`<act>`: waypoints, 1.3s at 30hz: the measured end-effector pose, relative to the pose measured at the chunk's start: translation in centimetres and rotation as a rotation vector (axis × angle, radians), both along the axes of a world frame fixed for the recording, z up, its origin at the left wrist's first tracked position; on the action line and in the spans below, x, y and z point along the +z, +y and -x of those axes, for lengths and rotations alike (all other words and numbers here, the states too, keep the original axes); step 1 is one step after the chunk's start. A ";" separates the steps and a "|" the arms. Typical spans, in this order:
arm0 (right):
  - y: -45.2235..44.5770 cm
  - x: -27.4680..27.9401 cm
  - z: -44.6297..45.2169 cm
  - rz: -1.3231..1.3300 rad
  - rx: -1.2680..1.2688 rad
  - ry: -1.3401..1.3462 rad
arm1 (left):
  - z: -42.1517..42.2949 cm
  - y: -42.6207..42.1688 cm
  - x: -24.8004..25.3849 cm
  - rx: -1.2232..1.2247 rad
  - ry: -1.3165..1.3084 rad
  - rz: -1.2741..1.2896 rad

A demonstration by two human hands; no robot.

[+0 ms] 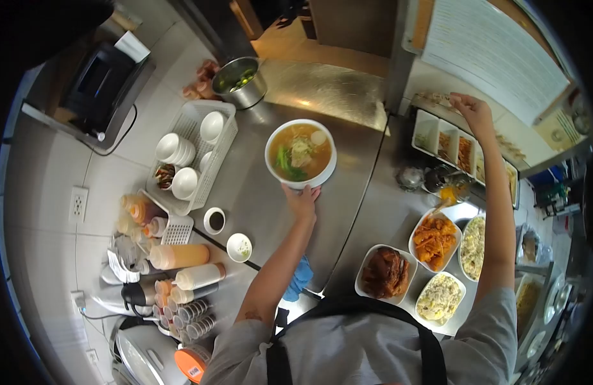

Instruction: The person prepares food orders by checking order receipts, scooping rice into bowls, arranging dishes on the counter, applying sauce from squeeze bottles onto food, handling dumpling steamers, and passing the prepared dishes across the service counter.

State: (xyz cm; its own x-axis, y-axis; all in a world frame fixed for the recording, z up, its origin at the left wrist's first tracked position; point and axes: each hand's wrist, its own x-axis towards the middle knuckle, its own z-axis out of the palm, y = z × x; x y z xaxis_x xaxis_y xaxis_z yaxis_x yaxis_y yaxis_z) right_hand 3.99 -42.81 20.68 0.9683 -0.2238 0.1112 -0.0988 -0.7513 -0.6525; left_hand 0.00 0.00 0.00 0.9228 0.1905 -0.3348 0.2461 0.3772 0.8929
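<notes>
Grey shirt (360, 343) lies nearest. Left hand (301, 201) grips the near side of the white soup bowl (330, 168), over the middle of the steel counter (245, 154); this bowl should be kept level, because broth (283, 138) stands near the rim. At far right, right hand (474, 115) has bent fingers; whether they pinch something, I cannot tell. Broth looks golden, with leafy greens (290, 168) and pale shreds (302, 147).
</notes>
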 end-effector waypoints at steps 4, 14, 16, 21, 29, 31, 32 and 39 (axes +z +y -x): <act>9.3 -4.0 -2.1 -0.758 0.251 0.158 | -4.0 2.3 0.0 0.015 -0.034 -0.012; 20.0 -18.5 -11.9 -0.987 -0.060 0.592 | -7.6 1.8 0.1 -0.029 0.024 0.008; 20.9 -19.4 -12.4 -0.988 -0.084 0.633 | -8.0 2.0 0.5 -0.052 0.058 0.001; 21.3 -16.3 -7.9 -0.975 -0.077 0.563 | -6.5 4.7 0.5 -0.187 0.093 -0.007; 14.9 -14.2 6.8 -0.342 0.083 0.317 | -8.1 18.5 27.8 0.319 -0.669 -0.767; 14.9 -12.4 9.7 -0.545 0.050 0.240 | -10.2 20.8 37.0 0.381 -0.979 -0.567; 15.0 -11.9 11.1 -0.649 0.031 0.205 | -11.0 21.6 40.9 0.279 -1.050 -0.372; 19.1 -8.2 16.6 -0.741 0.246 0.113 | -15.7 24.7 53.1 0.347 -0.920 -0.198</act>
